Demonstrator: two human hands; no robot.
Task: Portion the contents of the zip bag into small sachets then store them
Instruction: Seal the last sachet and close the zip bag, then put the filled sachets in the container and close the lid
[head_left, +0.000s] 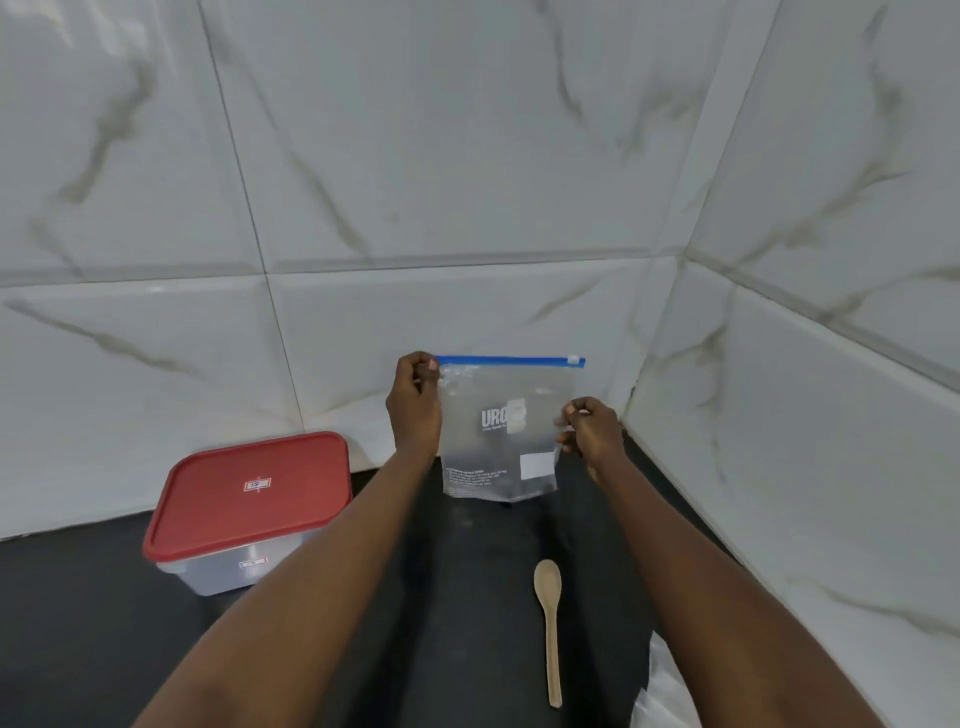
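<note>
A clear zip bag (501, 441) with a blue slider strip along its top and white print stands upright on the black counter (441, 597), close to the tiled wall. My left hand (415, 405) pinches the bag's top left corner at the zip strip. My right hand (592, 428) pinches the bag's right edge about halfway down. The white slider sits at the strip's right end. The bag's contents are hard to make out. A wooden spoon (550, 623) lies on the counter in front of the bag, bowl end pointing away from me.
A clear plastic box with a red lid (254, 496) stands at the left on the counter. White plastic (662, 691) shows at the bottom right edge. Marble-look tiled walls (467, 182) meet in a corner just right of the bag.
</note>
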